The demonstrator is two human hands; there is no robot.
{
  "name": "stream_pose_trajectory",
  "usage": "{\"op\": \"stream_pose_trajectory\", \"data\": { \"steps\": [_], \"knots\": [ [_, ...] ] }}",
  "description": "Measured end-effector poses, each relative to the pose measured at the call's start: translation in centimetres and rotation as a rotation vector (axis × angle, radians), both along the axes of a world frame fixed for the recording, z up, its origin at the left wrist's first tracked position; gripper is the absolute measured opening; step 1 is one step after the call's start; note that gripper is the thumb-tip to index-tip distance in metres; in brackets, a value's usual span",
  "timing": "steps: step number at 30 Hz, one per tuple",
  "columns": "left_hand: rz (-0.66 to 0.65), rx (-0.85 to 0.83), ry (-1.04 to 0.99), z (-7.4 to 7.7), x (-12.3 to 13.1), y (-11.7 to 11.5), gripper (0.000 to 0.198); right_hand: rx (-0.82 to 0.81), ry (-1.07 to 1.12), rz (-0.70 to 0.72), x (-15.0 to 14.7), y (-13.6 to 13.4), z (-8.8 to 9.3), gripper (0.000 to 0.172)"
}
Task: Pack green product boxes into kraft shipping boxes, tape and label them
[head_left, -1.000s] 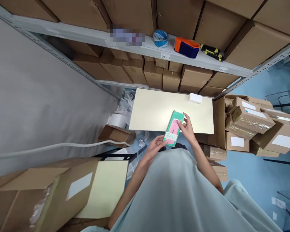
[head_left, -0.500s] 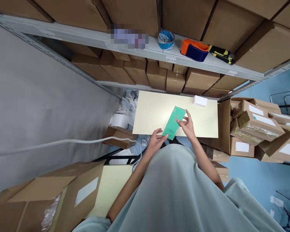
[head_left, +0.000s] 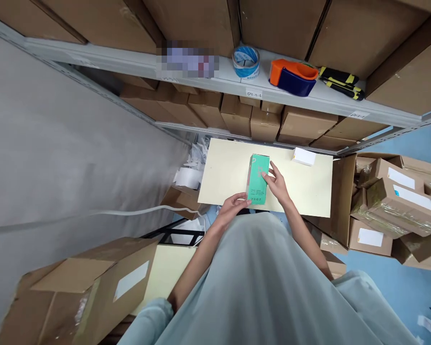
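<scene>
The green box (head_left: 257,184) is held in the grip of left hand (head_left: 232,208) and right hand (head_left: 277,186), over the counter (head_left: 224,170).

Illegible print (head_left: 257,193) on green box (head_left: 257,181)

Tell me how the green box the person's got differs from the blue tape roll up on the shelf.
The green box is a long rectangle, while the tape roll is a ring. The green box is in the left hand and right hand, whereas the tape roll sits on the shelf. The green box is mostly green; the tape roll is blue and white.
</scene>
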State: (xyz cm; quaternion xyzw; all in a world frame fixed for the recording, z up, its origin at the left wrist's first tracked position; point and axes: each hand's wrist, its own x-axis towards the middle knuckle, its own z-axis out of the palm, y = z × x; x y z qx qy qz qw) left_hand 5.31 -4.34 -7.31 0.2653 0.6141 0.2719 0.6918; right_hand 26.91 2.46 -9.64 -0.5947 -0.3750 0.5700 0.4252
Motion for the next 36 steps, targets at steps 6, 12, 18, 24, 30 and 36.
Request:
{"op": "stream_pose_trajectory", "data": {
  "steps": [6,12,18,24,30,36],
  "knots": [
    [-0.131,0.355,0.517,0.7,0.3,1.5,0.064,-0.011,-0.200,-0.070,-1.9,0.2,1.0,0.114],
    [-0.149,0.207,0.104,0.9,-2.4,2.7,0.079,0.003,-0.037,-0.111,-2.1,0.5,1.5,0.112],
    [-0.181,0.055,-0.302,1.5,-4.0,3.5,0.075,0.042,0.021,-0.047,-2.2,-0.1,3.1,0.103],
    [-0.187,0.095,-0.250,1.5,-4.6,4.1,0.074,0.054,-0.027,-0.007,-3.0,0.0,3.8,0.097],
    [-0.113,0.334,0.189,1.6,-3.0,3.7,0.076,0.040,-0.218,-0.098,-5.4,0.0,3.4,0.112],
    [-0.077,0.484,0.190,2.7,-2.5,2.8,0.070,0.074,-0.090,-0.152,-5.8,-0.1,3.6,0.113]
  ]
}}
